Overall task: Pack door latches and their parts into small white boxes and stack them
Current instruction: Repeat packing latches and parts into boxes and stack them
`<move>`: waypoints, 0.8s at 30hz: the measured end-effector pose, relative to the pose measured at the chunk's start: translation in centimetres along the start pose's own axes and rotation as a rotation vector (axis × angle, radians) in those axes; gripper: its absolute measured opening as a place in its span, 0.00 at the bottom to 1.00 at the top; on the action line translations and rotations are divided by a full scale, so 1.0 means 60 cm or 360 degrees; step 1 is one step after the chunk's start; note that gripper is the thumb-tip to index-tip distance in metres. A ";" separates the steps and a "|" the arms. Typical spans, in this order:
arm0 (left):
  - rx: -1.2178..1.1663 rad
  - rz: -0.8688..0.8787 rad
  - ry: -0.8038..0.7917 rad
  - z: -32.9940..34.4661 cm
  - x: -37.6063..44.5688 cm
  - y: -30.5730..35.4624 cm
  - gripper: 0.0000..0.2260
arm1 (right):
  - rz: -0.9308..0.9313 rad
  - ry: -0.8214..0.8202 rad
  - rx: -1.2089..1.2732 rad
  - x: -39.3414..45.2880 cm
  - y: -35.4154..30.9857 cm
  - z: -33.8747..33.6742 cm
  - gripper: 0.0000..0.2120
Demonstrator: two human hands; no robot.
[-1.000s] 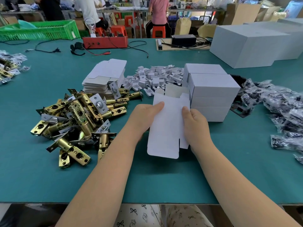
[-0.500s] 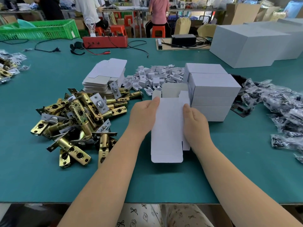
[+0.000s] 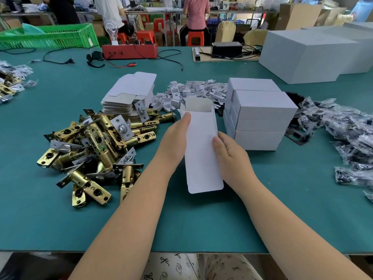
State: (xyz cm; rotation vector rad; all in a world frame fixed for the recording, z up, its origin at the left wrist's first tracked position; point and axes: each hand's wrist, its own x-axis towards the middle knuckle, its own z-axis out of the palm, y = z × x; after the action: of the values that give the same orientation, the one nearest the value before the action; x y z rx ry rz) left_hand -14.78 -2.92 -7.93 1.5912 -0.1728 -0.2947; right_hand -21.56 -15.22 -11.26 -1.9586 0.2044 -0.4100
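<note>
Item, box blank (image 3: 201,150): white carton, half-formed, held above the table (image 3: 262,209) just in front of the stack of packed boxes (image 3: 260,118); our left hand (image 3: 173,142) grips its left edge, our right hand (image 3: 228,152) its right edge, fingers curled round the card. Step, as we judge: erecting the box. Next we should need to close one end, then take a piece from the latch pile (image 3: 94,146), left of the stack.
</note>
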 end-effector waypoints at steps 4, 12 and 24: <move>0.0111 0.0002 0.0040 -0.001 0.001 0.000 0.21 | -0.0065 -0.0009 0.0034 -0.007 -0.001 0.002 0.16; 0.0101 0.0136 -0.0009 -0.008 0.009 -0.002 0.16 | 0.0173 0.0019 0.0449 -0.005 -0.011 -0.002 0.12; 0.0054 0.0179 -0.0169 -0.007 0.001 -0.003 0.10 | 0.0180 0.0025 0.0727 0.003 -0.005 -0.010 0.21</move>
State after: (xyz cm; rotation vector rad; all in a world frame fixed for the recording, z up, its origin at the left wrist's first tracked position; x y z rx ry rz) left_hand -14.59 -2.52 -8.09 1.5940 -0.3500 -0.2901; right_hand -21.64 -15.68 -10.74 -1.4888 0.2102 -0.3614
